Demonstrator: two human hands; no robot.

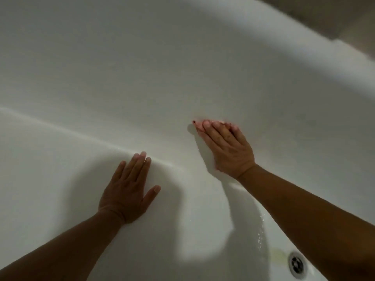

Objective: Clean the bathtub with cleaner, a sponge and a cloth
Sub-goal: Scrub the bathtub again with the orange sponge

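The white bathtub (182, 67) fills the view, its far rim curving across the upper right. The left hand (129, 191) lies flat on the near ledge, its grip apart, the fingers straight with their tips at the ledge's edge and the thumb spread. To its right, the right hand (227, 149) presses flat on the inner wall, grip also apart and fingers straight and close together. Something pinkish shows at its fingertips, too blurred to tell what. The metal drain (296, 264) sits at the near right, with water drops (259, 234) just left of it.
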